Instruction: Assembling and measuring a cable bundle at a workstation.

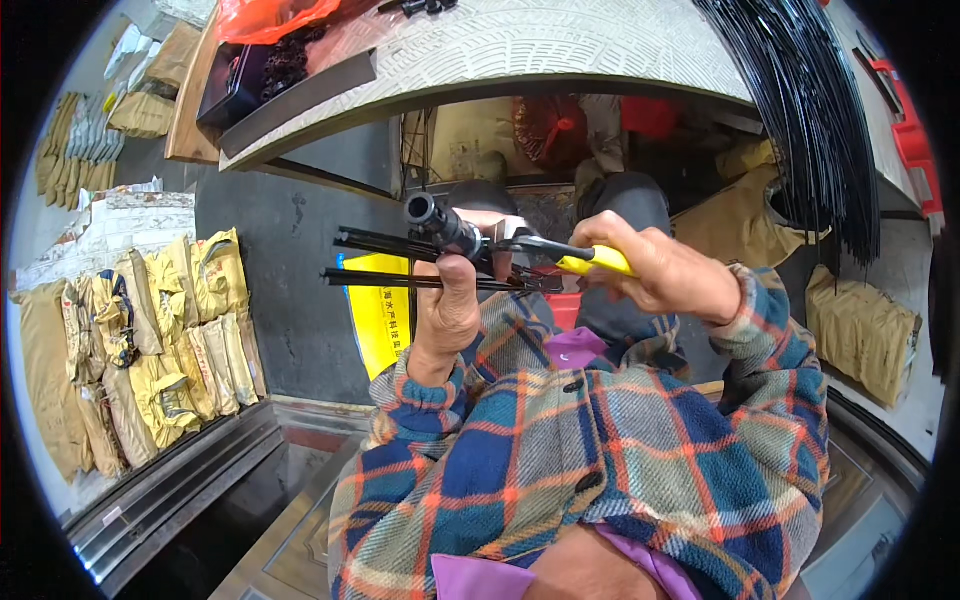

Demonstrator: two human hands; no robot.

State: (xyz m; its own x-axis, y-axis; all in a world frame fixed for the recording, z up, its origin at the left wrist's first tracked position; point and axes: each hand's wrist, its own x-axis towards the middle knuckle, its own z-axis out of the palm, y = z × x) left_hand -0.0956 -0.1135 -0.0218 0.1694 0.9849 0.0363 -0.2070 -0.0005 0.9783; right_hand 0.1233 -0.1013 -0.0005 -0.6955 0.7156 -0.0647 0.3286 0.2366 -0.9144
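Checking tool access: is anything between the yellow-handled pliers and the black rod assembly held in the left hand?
Nothing visible: the pliers in the right hand already meet the rod assembly gripped by the left hand.

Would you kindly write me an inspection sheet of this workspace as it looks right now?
Surface: pale patterned tabletop above the hands, with a dark bar lying on it.
Job's things: black rod assembly with a round black end, held level; yellow-handled pliers closed against it.
Clutter: dark tray with small dark pieces and an orange bag on the table; a bundle of thin black rods hanging over its right edge.
Grippers: left hand grips the rod assembly; right hand squeezes the pliers' handle.
Cables: nothing seen.
Surroundings: rows of yellow and tan packets on the floor at left; tan sacks at right; metal threshold below.
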